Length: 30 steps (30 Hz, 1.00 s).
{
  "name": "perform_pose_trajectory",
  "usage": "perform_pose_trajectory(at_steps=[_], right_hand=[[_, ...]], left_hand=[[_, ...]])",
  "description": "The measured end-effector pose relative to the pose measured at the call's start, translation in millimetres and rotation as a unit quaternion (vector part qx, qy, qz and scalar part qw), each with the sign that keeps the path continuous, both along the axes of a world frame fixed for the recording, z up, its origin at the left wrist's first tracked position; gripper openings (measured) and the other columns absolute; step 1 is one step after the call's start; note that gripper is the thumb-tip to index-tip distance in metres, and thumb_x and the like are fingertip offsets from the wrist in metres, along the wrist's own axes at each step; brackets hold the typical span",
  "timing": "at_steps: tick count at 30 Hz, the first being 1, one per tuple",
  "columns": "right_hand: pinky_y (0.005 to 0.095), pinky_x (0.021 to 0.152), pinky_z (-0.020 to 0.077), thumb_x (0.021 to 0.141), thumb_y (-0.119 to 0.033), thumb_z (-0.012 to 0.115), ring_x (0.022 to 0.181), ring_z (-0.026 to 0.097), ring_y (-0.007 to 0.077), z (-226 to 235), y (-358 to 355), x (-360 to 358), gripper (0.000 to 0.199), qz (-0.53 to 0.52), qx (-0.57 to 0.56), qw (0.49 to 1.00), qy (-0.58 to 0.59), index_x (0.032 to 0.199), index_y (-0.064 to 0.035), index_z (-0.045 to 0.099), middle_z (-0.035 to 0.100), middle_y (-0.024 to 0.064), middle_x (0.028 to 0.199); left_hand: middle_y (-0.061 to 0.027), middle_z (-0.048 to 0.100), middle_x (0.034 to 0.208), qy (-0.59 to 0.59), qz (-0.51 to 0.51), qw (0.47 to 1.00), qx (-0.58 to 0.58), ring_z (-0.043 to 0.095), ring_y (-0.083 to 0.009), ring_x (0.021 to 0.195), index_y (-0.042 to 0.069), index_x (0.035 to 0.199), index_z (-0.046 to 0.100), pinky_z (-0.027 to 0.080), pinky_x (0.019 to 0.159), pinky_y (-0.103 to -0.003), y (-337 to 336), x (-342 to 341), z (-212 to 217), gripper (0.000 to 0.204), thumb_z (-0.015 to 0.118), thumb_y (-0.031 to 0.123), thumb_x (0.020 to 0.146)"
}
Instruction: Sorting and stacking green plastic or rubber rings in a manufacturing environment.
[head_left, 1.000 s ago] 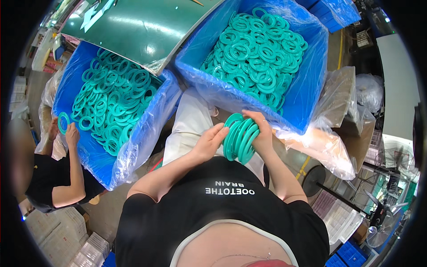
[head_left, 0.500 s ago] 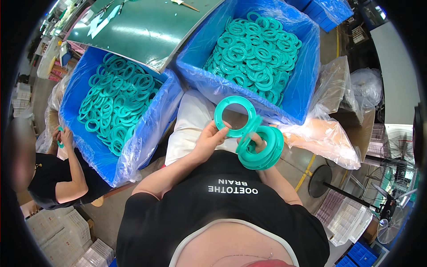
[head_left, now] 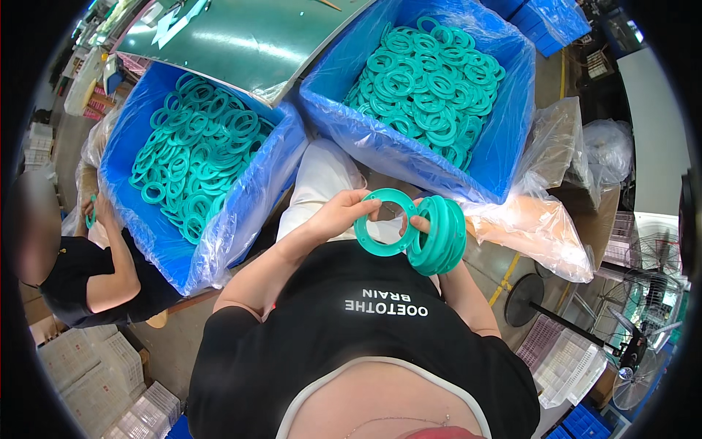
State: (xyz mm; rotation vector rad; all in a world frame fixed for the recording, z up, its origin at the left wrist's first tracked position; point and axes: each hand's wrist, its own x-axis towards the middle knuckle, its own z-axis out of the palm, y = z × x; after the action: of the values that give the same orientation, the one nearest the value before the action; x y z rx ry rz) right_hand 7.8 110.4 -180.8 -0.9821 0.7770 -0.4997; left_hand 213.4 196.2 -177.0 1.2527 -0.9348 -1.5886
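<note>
At frame centre, the left hand (head_left: 338, 214) pinches one teal ring (head_left: 385, 222); the right hand (head_left: 423, 225) grips a ring stack (head_left: 441, 235) (held upright, on edge).

Both forearms rising from the lower edge, bent inward, meeting at frame centre. Left hand (head_left: 338, 214) pinching with curled fingers; right hand (head_left: 423, 223) just beside it, fingers clamped, mostly hidden.
</note>
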Motion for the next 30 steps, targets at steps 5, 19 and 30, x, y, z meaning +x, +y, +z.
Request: perform_pose_trajectory(at_steps=[5, 19, 30], right_hand=[[0.0252, 0.049, 0.0466, 0.076, -0.020, 0.071, 0.057, 0.058, 0.0144, 2.0, -6.2, -5.2, 0.025, -0.059, 0.028, 0.997, -0.031, 0.085, 0.0005, 0.059, 0.061, 0.0093, 0.068], [0.0224, 0.055, 0.0396, 0.077, -0.019, 0.067, 0.059, 0.052, 0.0097, 11.0, -1.3, -22.3, 0.020, -0.016, -0.077, 0.993, 0.088, 0.080, -0.0011, 0.060, 0.059, 0.0038, 0.068], [0.0261, 0.051, 0.0390, 0.071, -0.021, 0.076, 0.059, 0.049, 0.0081, -7.1, 3.8, -31.5, 0.028, -0.058, 0.016, 0.991, 0.117, 0.089, -0.0098, 0.058, 0.051, -0.0041, 0.067]], left_hand=[[0.0094, 0.033, 0.062, 0.245, -0.041, 0.967, 0.064, 0.026, -0.0015, 0.053, 0.007, 0.096, 0.058, 0.022, 0.050, -0.019, 9.4, 5.8, 0.9, 0.028, 0.045, 0.032, 0.096], [0.0130, 0.028, 0.058, 0.225, -0.048, 0.970, 0.080, 0.021, 0.0011, 0.048, 0.007, 0.099, 0.059, 0.016, 0.045, -0.018, 10.3, 3.9, -5.0, 0.026, 0.047, 0.031, 0.096], [-0.0063, 0.052, 0.061, -0.289, 0.112, 0.942, -0.127, 0.051, -0.0217, 0.056, 0.003, 0.088, 0.053, 0.038, 0.052, -0.034, 2.4, -21.1, -16.3, 0.013, 0.054, 0.016, 0.090]])
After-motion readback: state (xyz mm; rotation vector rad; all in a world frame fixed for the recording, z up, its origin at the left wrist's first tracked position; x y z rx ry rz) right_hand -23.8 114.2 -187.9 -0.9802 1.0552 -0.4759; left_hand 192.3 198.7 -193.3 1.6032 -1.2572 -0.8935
